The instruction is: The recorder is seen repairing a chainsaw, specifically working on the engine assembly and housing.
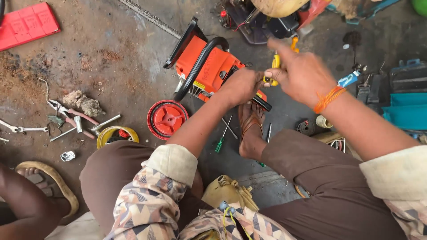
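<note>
An orange chainsaw body [209, 69] with a black handle lies on the dirty concrete floor in front of me. My left hand [242, 84] rests closed on its right end. My right hand [300, 73] grips a yellow-handled screwdriver [275, 66], held just above the saw beside my left hand. My sandalled foot [251, 126] sits on the floor below both hands. A small green-handled screwdriver [221, 141] lies beside my foot.
A round red cover [167, 119] lies left of the saw. Pliers [66, 114], a wrench [20, 129], a rag [83, 103] and a yellow ring [116, 134] are scattered at left. Another person's sandalled foot [42, 180] is bottom left. Teal boxes [407, 109] stand right. A saw chain [149, 18] lies at the top.
</note>
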